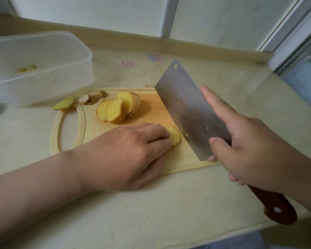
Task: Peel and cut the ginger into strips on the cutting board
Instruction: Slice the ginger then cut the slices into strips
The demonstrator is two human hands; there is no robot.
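On the pale bench (151,203) lies the cutting board (156,108), and a translucent container (43,83) stands behind its left end. Over the board's right half I see the cleaver (187,108), edge down. The right grip (250,150) is clenched round its handle, forefinger along the blade. The left grip (133,150) holds the ginger piece (174,135) with curled fingers on the board's near part, just beside the blade. The piece is peeled and pale yellow, and its long axis runs from the board's far side to its near side. Fanned ginger slices (115,108) lie at the board's middle.

Steel cleaver (187,106) (smeared), wooden-looking handle (275,205)
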